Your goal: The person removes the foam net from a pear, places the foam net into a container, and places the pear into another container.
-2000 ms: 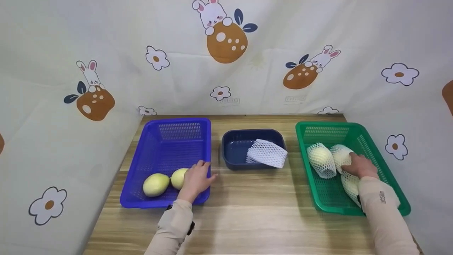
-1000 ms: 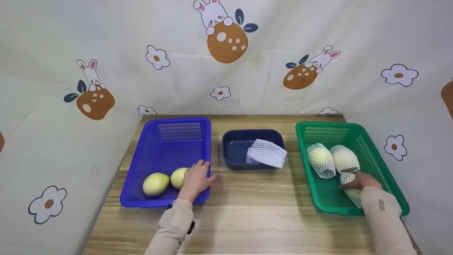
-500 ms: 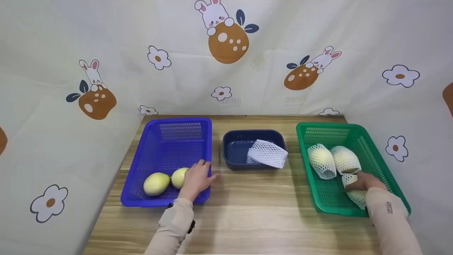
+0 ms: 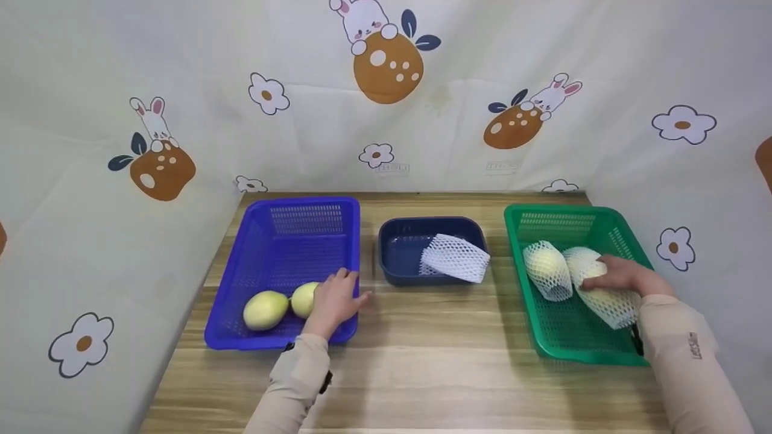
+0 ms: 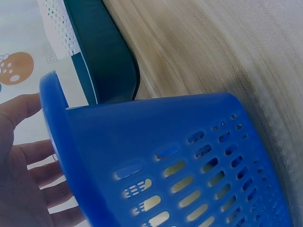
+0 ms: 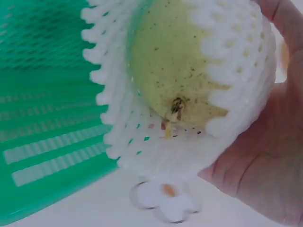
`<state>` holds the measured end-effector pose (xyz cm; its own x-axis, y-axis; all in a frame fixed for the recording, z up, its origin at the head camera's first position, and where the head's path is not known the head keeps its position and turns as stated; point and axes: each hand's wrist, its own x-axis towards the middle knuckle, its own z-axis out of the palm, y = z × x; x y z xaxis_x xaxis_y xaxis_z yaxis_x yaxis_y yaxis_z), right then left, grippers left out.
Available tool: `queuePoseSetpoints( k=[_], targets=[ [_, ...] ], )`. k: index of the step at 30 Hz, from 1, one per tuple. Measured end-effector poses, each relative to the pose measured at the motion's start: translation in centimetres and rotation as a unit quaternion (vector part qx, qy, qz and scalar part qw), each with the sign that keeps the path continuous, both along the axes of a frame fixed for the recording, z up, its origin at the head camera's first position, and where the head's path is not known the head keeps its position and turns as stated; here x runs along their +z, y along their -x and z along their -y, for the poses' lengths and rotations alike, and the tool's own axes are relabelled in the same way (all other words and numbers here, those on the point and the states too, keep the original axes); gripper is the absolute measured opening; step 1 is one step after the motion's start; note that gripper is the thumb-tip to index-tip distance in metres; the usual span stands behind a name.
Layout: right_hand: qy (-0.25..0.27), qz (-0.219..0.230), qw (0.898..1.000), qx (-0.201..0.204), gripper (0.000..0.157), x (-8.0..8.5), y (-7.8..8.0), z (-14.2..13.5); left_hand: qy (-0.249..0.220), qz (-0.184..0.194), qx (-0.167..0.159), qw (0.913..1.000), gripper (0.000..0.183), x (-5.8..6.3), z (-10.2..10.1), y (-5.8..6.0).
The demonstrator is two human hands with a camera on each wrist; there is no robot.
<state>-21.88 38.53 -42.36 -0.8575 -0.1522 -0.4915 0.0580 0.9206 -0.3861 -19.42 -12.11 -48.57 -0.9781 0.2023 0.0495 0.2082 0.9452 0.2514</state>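
My right hand (image 4: 630,277) grips a pale yellow-green pear (image 4: 609,301) in a white foam net, held over the green basket (image 4: 591,357). In the right wrist view the pear's stem end (image 6: 177,106) shows through the open end of the net. Two more netted pears lie in that basket, one at the left (image 4: 547,271) and one (image 4: 580,258) partly covered by my hand. My left hand (image 4: 335,301) rests at the right rim of the blue basket (image 5: 156,109), fingers extended. Two bare pears lie inside, one (image 4: 265,310) in full view and one (image 4: 303,299) partly behind the hand.
Between the baskets stands a small dark blue bin (image 4: 401,280), with a white foam net (image 4: 455,259) hanging over its right front edge. All stand on a wood-grain table (image 4: 422,361). A printed cloth (image 4: 446,132) encloses the back and sides.
My right hand has taken hold of the netted pear at the front of the green basket and raised it. The left hand stays at the blue basket's rim.
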Motion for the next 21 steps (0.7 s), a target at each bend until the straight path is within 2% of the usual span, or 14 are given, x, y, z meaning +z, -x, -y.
queuePoseSetpoints(
  k=[3,8,15,18,21],
  targets=[
    [-0.007,-0.065,0.997,0.029,0.081,0.9,0.6,1.6,0.000,-0.001,0.002,1.0000,0.052,0.0,0.0,0.0],
    [-0.008,-0.146,0.987,0.062,0.080,2.4,1.0,4.9,0.001,0.003,0.001,1.0000,0.053,0.1,0.0,-0.1],
    [0.002,-0.218,0.971,0.093,0.079,3.0,0.9,9.7,0.000,0.000,0.001,1.0000,0.052,0.1,0.0,-0.1],
    [0.013,-0.257,0.960,0.113,0.079,2.5,0.7,11.7,-0.001,-0.001,0.002,1.0000,0.053,0.1,0.0,-0.1],
    [0.026,-0.302,0.942,0.144,0.079,1.7,0.4,13.7,-0.002,0.002,0.002,1.0000,0.053,0.1,0.0,-0.1]
  ],
)
